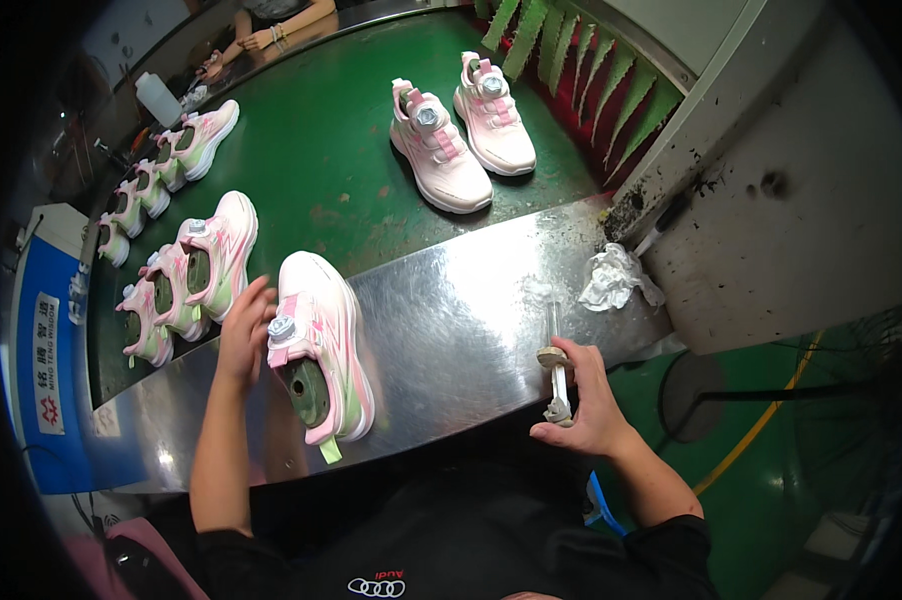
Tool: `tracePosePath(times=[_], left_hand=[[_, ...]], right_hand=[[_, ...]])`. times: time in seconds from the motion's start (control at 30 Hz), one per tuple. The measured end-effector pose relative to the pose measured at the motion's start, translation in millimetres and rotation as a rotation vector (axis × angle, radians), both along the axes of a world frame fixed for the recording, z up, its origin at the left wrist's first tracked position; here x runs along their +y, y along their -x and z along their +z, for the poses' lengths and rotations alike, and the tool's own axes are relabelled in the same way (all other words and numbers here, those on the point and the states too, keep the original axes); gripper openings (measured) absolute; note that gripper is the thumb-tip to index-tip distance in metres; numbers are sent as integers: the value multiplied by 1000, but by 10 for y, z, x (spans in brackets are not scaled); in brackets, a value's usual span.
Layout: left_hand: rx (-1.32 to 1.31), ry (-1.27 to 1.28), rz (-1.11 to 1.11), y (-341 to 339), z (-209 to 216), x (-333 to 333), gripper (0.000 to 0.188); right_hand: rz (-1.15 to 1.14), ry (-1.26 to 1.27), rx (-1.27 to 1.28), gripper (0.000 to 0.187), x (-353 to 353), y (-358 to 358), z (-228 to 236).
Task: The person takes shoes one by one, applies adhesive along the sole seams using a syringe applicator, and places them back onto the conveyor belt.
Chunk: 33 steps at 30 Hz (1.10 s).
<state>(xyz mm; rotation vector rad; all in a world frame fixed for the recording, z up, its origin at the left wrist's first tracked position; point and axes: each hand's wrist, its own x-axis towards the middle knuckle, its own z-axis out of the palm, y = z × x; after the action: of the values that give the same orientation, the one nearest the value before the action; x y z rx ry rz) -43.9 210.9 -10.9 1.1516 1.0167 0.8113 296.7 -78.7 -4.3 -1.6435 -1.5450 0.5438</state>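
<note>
A pink and white child's sneaker [323, 290] with a grey dial and a green heel tab lies on the metal bench edge in front of me, toe pointing away. A dark green shoe last fills its opening. My left hand [244, 332] is beside its left side, fingers stretched out and somewhat apart, close to the dial; I cannot tell whether they touch. On the right, over the metal, my right hand [589, 402] is closed around a small hand tool [559, 385] with a whitish handle, a round collar and a thin pale shaft pointing away. Its exact kind is unclear.
Similar sneakers [203, 265] stand in rows at left. A pair [441, 150] sits on the green belt [316, 140] at far centre. Crumpled white paper [619, 280] lies near a machine housing [771, 200] with green strip curtains [581, 75]. Another person's hands [256, 40] rest at the far left.
</note>
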Motion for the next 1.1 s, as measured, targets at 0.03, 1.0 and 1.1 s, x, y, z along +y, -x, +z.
tracePosePath(times=[0.03,1.0,1.1], left_hand=[[149,7,-122,56,-139,314,43],[-745,-34,-340,-533,241,-774,63],[-686,-198,-393,-527,227,-782,67]], right_hand=[[10,-5,-3,94,-1,15,33],[658,-1,1250,93,834,724,1071],[807,-62,1356,105,893,762,1014]])
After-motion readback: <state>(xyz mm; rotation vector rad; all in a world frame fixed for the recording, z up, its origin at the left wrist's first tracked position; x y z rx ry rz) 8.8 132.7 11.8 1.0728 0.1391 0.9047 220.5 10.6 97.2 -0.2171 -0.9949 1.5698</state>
